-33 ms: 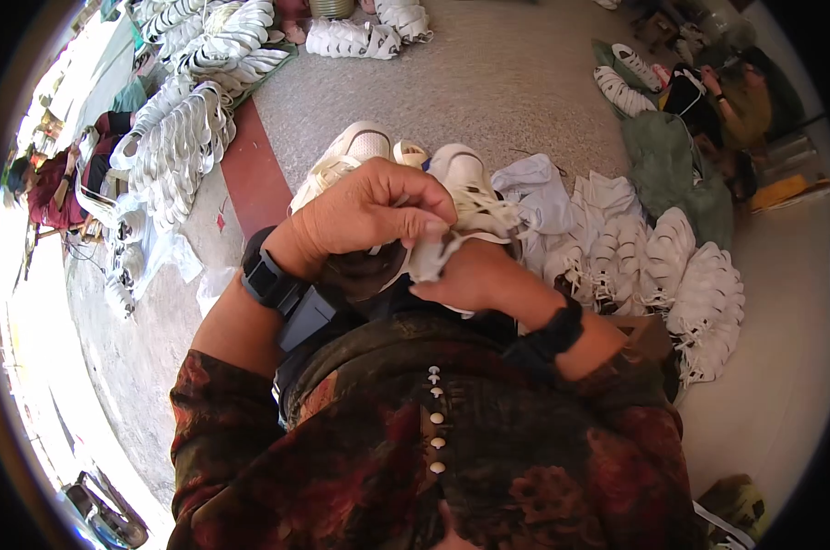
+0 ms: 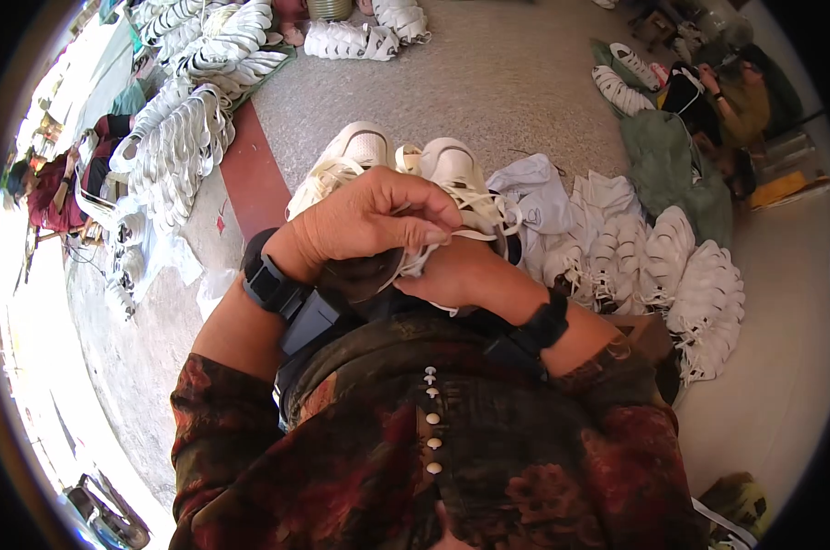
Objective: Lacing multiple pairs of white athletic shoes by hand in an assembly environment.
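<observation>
Over my lap lie two cream-white sneakers, a left shoe [image 2: 355, 147] and a right shoe [image 2: 453, 163], toes pointing away. Loose white laces [image 2: 488, 203] loop over the right shoe. Just in front of it, my left hand [image 2: 369, 215] is closed, thumb and forefinger pinching what looks like a thin white shoelace. Below and partly behind it, my right hand [image 2: 461, 273] comes in from the right with fingers curled. A white strip [image 2: 413, 264] shows between the hands; my right fingertips are mostly hidden, so what they grip is unclear.
Laced white shoes [image 2: 699, 302] and white cloth [image 2: 530, 192] lie close on my right, with a green sack [image 2: 672, 170] beyond. Rows of white shoes [image 2: 181, 147] stand at the left. People sit at far left [image 2: 53, 188] and far right [image 2: 741, 96].
My right hand has shifted slightly left, farther under my left hand. Less of the white strip between them shows, and the laces over the right shoe have moved.
</observation>
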### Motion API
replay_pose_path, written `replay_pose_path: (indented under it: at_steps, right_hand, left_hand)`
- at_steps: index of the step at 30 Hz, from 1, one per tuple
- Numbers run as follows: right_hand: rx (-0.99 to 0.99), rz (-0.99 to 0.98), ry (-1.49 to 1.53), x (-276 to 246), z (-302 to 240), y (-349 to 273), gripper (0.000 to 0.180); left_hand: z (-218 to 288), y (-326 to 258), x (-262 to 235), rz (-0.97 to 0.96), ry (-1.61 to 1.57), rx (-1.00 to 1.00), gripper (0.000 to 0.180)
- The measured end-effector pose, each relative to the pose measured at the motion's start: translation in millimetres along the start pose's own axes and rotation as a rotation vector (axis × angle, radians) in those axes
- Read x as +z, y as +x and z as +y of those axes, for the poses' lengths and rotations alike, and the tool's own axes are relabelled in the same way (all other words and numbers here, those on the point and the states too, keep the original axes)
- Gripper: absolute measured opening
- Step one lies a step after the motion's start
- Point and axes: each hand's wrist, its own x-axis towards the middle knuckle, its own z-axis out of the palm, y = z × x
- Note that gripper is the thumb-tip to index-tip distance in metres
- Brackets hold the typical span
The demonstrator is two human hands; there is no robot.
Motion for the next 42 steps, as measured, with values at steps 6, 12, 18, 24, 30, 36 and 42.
replay_pose_path:
  at_steps: [6,12,18,24,30,36,42]
  right_hand:
    - [-0.054,-0.144,0.079,-42,-13,-10,0.048]
    - [-0.269,0.170,0.832,-121,-22,-67,0.033]
    - [-0.661,0.392,1.253,-179,6,-56,0.023]
    - [-0.233,1.027,1.265,-137,166,-72,0.015]
    - [0.031,-0.209,-0.496,170,337,-104,0.027]
    - [0.682,-0.610,0.186,296,309,-131,0.030]
    - [0.637,-0.583,0.329,327,299,-148,0.036]
  left_hand:
    - [13,-6,-6,-0.074,0.323,0.088,0.035]
    - [8,-9,-2,-0.064,0.280,0.072,0.033]
    - [6,-14,0,-0.048,0.153,-0.079,0.023]
    - [0,-28,2,0.246,0.200,-0.056,0.030]
    - [2,-5,5,0.242,0.284,0.014,0.037]
    - [-1,-7,0,0.305,0.312,-0.014,0.038]
    - [-1,2,-3,0.318,0.420,-0.020,0.043]
